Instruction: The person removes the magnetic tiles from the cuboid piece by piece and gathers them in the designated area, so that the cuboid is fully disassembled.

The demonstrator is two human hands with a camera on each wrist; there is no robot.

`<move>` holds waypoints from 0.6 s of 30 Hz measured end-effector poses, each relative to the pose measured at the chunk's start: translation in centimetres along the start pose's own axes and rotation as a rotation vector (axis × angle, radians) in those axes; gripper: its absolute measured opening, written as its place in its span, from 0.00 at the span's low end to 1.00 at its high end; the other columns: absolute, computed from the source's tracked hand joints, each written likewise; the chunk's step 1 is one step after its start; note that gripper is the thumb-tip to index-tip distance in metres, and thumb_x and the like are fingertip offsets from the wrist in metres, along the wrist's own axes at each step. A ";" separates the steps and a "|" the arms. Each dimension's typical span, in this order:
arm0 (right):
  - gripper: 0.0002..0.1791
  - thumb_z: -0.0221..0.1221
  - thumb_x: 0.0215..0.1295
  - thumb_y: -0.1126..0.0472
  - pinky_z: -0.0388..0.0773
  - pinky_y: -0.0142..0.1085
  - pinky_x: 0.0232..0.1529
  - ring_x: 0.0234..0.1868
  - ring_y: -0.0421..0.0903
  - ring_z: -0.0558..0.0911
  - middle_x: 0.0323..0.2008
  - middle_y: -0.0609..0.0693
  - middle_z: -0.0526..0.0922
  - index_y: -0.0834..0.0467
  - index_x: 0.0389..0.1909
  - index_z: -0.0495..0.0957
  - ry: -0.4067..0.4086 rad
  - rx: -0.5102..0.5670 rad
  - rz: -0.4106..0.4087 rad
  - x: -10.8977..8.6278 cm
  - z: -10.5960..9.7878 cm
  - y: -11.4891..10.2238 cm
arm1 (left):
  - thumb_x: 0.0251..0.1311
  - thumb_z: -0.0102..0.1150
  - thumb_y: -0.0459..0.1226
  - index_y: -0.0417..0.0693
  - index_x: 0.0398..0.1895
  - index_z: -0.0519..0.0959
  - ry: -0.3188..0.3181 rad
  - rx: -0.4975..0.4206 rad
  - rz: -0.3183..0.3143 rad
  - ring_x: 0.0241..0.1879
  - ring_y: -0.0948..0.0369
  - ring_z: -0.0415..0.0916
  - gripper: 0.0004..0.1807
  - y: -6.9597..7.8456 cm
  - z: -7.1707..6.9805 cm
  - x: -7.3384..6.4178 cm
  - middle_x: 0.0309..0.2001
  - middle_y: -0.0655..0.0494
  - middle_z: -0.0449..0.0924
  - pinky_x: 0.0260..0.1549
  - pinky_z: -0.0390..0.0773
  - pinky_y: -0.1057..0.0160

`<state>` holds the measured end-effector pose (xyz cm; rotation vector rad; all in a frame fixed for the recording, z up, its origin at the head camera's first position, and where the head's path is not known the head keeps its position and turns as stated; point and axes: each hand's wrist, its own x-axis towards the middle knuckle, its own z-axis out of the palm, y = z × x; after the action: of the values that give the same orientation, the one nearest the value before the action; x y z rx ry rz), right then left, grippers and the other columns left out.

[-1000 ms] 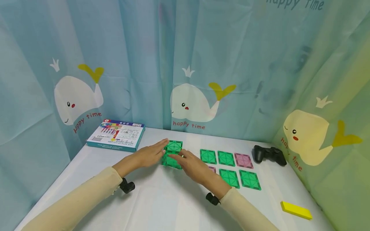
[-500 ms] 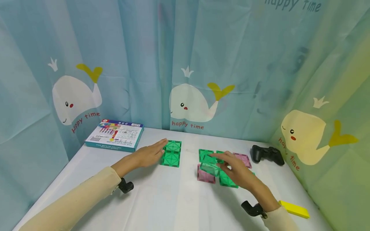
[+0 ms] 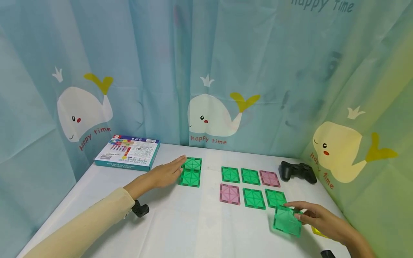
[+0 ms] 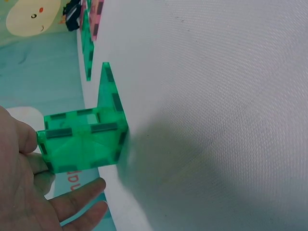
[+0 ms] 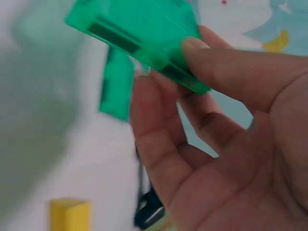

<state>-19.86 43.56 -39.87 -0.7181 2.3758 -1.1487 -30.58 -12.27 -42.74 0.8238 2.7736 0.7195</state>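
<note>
Nearer the person than the black controller, the right hand pinches a tilted green tile between thumb and fingers, clear of the surface. In the head view it overlaps the edge of a flat green tile. On the controller's near side, a yellow block is mostly hidden by that hand. Well to the controller's left, the left hand touches upright green tiles; whether its grip pinches them cannot be told. The right wrist view cuts off the held tile's top.
</note>
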 end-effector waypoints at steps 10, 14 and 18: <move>0.19 0.56 0.79 0.67 0.78 0.28 0.44 0.52 0.23 0.74 0.62 0.31 0.79 0.61 0.67 0.78 0.012 -0.081 0.054 -0.4 1.6 2.7 | 0.86 0.27 0.49 0.50 0.88 0.43 0.010 0.002 -0.001 0.85 0.54 0.41 0.33 -0.4 0.4 0.0 0.87 0.53 0.38 0.81 0.53 0.42; 0.19 0.57 0.78 0.68 0.78 0.27 0.45 0.50 0.22 0.73 0.61 0.61 0.81 0.67 0.66 0.77 0.042 -0.101 0.097 0.2 2.3 2.8 | 0.86 0.26 0.50 0.50 0.88 0.43 0.010 0.007 0.007 0.85 0.54 0.41 0.34 -0.2 0.2 -0.1 0.87 0.52 0.38 0.81 0.53 0.42; 0.18 0.62 0.75 0.66 0.78 0.30 0.46 0.50 0.28 0.74 0.56 0.62 0.80 0.63 0.63 0.81 0.093 -0.172 0.204 0.9 2.9 2.5 | 0.86 0.28 0.48 0.48 0.87 0.44 0.008 0.007 0.013 0.85 0.53 0.40 0.33 -0.1 0.1 -0.2 0.87 0.51 0.39 0.81 0.53 0.43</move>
<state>-19.63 42.56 -43.66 -0.4700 2.5802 -0.9199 -30.44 -12.38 -42.83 0.8429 2.7817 0.7179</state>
